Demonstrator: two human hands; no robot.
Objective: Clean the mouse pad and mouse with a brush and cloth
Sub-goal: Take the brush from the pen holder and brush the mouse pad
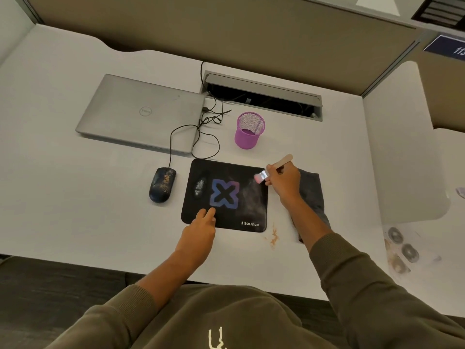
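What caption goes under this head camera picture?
Right hand brushes dusty mouse pad while left hand steadies it.

The black mouse pad (224,195) with a purple X lies flat, a whitish smudge at its left, dusty haze at its right. The dark mouse (162,185), speckled with grime, sits just left of it. The wooden-handled brush (273,170) tilts over the pad's right top corner; the dark grey cloth (313,195) lies just right

Both arms reach forward in olive-green sleeves pushed up the forearms. The left hand (201,226) lies palm down, fingers pressed flat. The right hand (284,181) is curled closed around a pale wooden-handled brush (273,170), wrist slightly bent.
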